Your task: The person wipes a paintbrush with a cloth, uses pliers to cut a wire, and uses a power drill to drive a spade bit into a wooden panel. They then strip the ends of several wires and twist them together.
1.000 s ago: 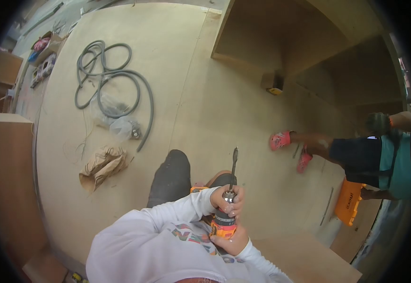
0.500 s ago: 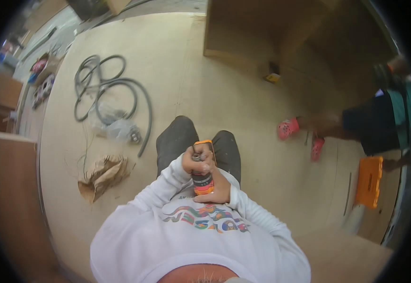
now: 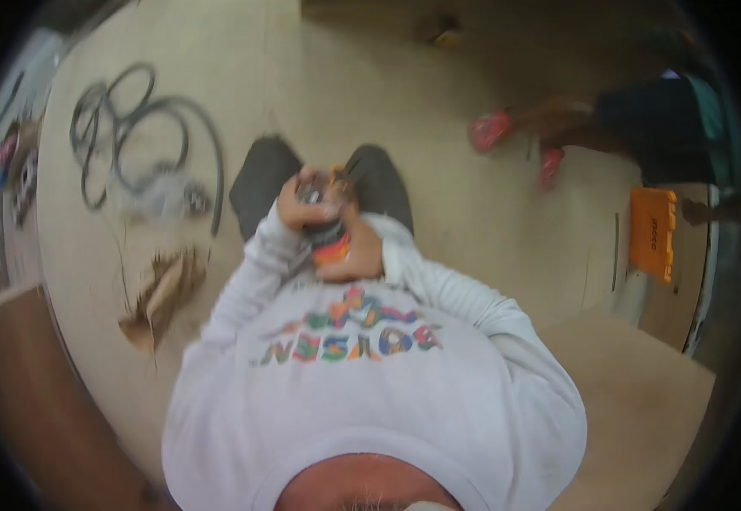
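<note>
- The power drill [image 3: 331, 247] sits between the person's two hands, in front of the shirt [image 3: 349, 341] and close to the knees; its body shows pink, orange and black, and the picture is too blurred to tell whether a bit is fitted
- The left hand [image 3: 302, 206] is closed round the front end of the power drill, near its dark collar
- The right hand [image 3: 360, 254] is wrapped around the rear of the power drill, thumb side against the coloured body
- The knees, in dark trousers [image 3: 255, 183], are bent on either side of the hands
- Left of the knees, a grey hose [image 3: 217, 162] lies in loose loops on the pale board floor [image 3: 472, 272], with a clear plastic bag [image 3: 162, 194] beside it
- Nearer the body on that side is crumpled brown paper [image 3: 164, 294]
- To the right, another person [image 3: 655, 123] wears pink clogs [image 3: 491, 131] and dark shorts; an orange case [image 3: 652, 234] is near that person's lower hand
- At the lower right lies a flat wooden panel [image 3: 634, 392]
</note>
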`<act>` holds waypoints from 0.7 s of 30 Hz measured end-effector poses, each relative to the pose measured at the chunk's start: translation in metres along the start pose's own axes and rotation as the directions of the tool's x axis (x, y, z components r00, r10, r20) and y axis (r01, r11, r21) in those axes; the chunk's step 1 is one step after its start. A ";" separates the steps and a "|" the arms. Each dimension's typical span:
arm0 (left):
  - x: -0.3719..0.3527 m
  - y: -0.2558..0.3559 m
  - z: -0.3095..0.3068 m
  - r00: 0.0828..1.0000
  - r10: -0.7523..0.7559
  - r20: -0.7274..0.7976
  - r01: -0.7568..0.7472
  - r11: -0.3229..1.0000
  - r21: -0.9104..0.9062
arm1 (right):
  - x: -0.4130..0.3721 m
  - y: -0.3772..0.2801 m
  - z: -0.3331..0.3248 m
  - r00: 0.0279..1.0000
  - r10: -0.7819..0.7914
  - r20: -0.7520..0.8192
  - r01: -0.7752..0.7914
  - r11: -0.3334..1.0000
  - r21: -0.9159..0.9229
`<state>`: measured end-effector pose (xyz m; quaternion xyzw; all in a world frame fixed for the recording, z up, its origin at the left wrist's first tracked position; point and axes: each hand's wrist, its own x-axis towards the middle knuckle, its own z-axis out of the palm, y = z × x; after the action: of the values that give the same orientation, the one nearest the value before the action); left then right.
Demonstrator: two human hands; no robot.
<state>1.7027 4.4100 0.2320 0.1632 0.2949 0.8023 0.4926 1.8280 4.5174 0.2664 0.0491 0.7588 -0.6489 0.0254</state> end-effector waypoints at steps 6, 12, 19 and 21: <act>-0.022 0.012 0.034 0.994 -0.044 -0.102 0.085 0.897 0.433 | -0.001 -0.001 -0.001 0.998 0.030 0.054 -0.025 0.996 -0.090; -0.020 0.007 0.029 0.989 -0.111 -0.101 0.140 0.919 0.368 | -0.004 -0.040 -0.009 0.993 0.098 0.065 -0.089 0.987 -0.132; 0.002 0.007 0.008 0.986 -0.037 0.165 -0.005 0.970 0.244 | -0.008 -0.021 -0.047 0.997 -0.006 -0.080 -0.020 0.946 -0.323; 0.010 0.003 0.014 0.968 -0.062 0.242 0.026 0.989 0.148 | 0.003 -0.010 -0.044 0.980 0.033 0.197 -0.038 0.999 0.022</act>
<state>1.7035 4.4223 0.2442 0.2899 0.2920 0.7414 0.5301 1.8249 4.5596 0.2829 -0.0015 0.7432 -0.6597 0.1113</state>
